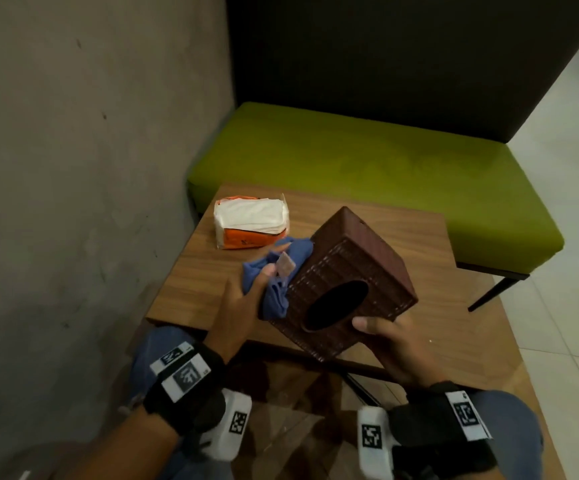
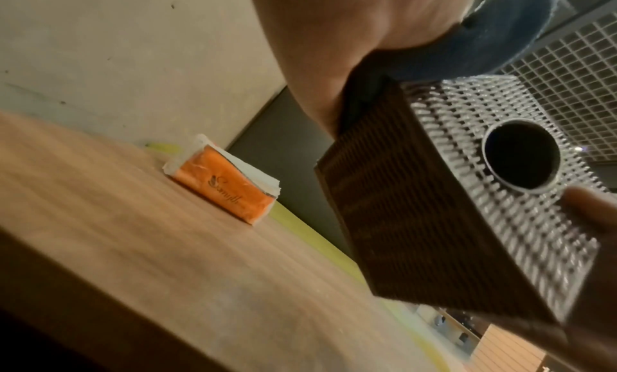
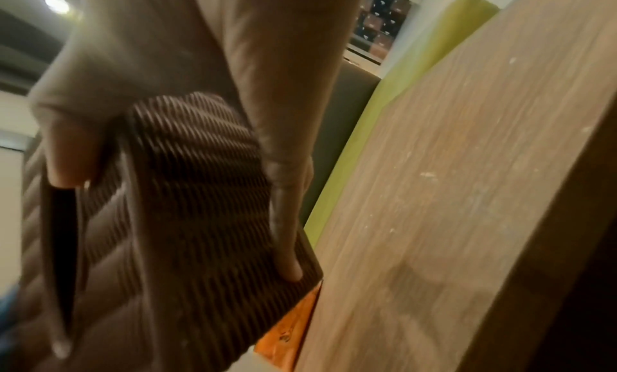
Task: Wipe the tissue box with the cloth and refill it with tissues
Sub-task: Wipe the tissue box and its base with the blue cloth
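Head view shows you mid-wipe: your right hand [image 1: 390, 344] grips the brown woven tissue box [image 1: 345, 282], tilted above the table's [image 1: 430, 244] near edge, while your left hand [image 1: 243, 296] clutches the blue cloth [image 1: 274, 271] against its side. Next, turn an unwiped face toward the cloth. The tissue pack [image 1: 250, 221] waits near the far left corner. The box's interior is too dark to read.
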`<state>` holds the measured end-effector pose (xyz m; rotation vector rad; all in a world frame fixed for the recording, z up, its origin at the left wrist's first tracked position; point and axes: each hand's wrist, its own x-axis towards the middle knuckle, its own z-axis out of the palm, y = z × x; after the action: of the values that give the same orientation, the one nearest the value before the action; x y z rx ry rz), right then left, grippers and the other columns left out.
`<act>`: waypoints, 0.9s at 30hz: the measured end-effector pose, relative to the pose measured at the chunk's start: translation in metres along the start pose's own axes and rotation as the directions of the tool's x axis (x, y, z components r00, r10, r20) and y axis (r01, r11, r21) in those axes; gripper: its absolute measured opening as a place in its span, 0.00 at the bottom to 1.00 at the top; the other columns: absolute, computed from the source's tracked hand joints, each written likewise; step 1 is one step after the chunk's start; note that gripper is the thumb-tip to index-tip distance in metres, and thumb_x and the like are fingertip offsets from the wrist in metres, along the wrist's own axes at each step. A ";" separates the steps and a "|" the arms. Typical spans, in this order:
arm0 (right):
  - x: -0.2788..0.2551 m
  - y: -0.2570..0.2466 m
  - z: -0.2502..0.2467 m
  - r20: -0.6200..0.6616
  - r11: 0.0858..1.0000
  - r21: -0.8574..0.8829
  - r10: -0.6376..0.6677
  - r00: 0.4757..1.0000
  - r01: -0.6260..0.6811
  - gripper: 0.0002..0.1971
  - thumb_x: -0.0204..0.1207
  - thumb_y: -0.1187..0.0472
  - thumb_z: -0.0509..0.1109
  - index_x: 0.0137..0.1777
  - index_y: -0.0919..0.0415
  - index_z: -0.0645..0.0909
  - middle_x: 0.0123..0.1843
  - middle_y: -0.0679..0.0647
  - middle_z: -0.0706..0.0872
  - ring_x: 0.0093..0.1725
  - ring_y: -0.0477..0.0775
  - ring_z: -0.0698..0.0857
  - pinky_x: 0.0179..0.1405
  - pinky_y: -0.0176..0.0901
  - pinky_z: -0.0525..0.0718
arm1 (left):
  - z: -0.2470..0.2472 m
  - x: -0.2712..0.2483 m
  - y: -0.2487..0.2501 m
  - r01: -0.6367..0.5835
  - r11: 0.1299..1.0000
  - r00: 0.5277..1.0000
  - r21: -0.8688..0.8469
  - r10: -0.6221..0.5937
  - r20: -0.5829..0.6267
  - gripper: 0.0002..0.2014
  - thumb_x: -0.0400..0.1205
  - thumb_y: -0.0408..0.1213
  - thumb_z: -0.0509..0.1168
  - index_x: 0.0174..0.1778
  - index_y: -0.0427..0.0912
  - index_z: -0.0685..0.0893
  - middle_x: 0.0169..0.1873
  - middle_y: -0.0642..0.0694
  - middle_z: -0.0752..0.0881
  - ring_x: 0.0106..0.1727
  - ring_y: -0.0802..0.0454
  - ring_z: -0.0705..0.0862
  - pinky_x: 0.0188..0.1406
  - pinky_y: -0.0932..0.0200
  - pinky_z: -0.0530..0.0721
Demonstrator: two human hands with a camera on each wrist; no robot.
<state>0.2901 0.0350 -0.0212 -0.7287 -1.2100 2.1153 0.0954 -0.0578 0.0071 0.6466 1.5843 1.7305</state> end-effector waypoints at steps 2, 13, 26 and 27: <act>0.002 0.004 0.004 -0.063 0.997 0.077 0.033 0.997 -0.028 0.49 0.44 0.56 0.89 0.70 0.61 0.75 0.64 0.61 0.87 0.63 0.64 0.85 0.53 0.57 0.89 | -0.001 -0.008 -0.002 -0.088 0.996 0.994 0.031 0.090 -0.056 0.06 0.83 0.31 0.59 0.49 0.40 0.81 0.39 0.47 0.84 0.35 0.73 0.85 0.34 0.78 0.80; 0.007 0.014 0.040 0.000 0.828 0.533 0.208 0.978 -0.176 0.46 0.63 0.49 0.82 0.78 0.70 0.69 0.75 0.71 0.76 0.75 0.69 0.74 0.81 0.63 0.64 | 0.017 -0.036 -0.053 -0.532 0.777 0.843 0.336 0.445 0.303 0.31 0.74 0.55 0.70 0.70 0.72 0.63 0.75 0.38 0.66 0.79 0.47 0.65 0.75 0.66 0.67; -0.011 0.005 0.029 -0.204 0.931 -0.359 -0.148 0.968 0.067 0.62 0.48 0.39 0.84 0.81 0.43 0.52 0.74 0.40 0.73 0.65 0.31 0.79 0.59 0.31 0.81 | -0.006 0.006 0.006 0.576 0.807 0.813 -0.134 -0.547 0.201 0.21 0.79 0.55 0.62 0.55 0.41 0.80 0.48 0.40 0.87 0.44 0.43 0.86 0.47 0.48 0.83; -0.012 0.001 0.023 -0.157 0.900 -0.423 -0.189 0.969 0.107 0.66 0.48 0.45 0.87 0.82 0.43 0.46 0.75 0.38 0.68 0.66 0.25 0.75 0.60 0.24 0.78 | -0.009 0.008 0.011 0.571 0.812 0.813 -0.123 -0.538 0.225 0.20 0.79 0.52 0.62 0.55 0.39 0.82 0.50 0.37 0.87 0.45 0.43 0.86 0.48 0.49 0.84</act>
<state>0.2822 0.0134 -0.0101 -0.9671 -1.5670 1.6342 0.0817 -0.0577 0.0156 0.1976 1.2933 1.3084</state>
